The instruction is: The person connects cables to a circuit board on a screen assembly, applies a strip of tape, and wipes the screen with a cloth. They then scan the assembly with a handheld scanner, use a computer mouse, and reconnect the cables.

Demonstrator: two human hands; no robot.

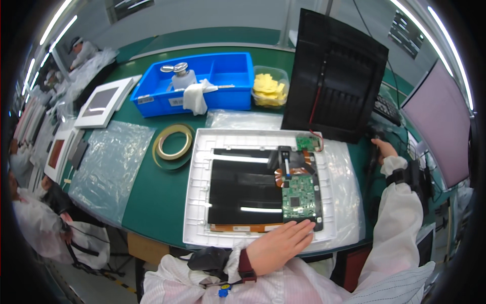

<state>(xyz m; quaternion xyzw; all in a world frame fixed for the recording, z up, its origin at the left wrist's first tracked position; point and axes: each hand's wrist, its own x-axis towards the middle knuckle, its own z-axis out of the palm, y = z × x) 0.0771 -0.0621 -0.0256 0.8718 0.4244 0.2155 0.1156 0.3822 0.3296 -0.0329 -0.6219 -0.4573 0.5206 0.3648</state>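
A white plastic frame [197, 202] lies face down in front of me, with a dark display panel [245, 187] set in it. On the panel's right side sits a green circuit board [298, 197]. My left hand [281, 245] rests flat, fingers stretched, over the frame's lower edge just below that board. A black back cover [334, 76] stands upright behind the frame; a red wire [315, 106] runs along it to a small green board [306, 143] at the frame's top right. Off to the right, my right hand [386, 149] curls around a dark object I cannot make out.
A blue divided bin [162, 104] holds a pump bottle [183, 78] and a white cloth [197, 96]. Beside it is a tub of yellow pieces [268, 88]. Tape rolls [173, 144], plastic bags [111, 167], a keyboard [387, 109] and a monitor [440, 121] surround the work. People sit at left.
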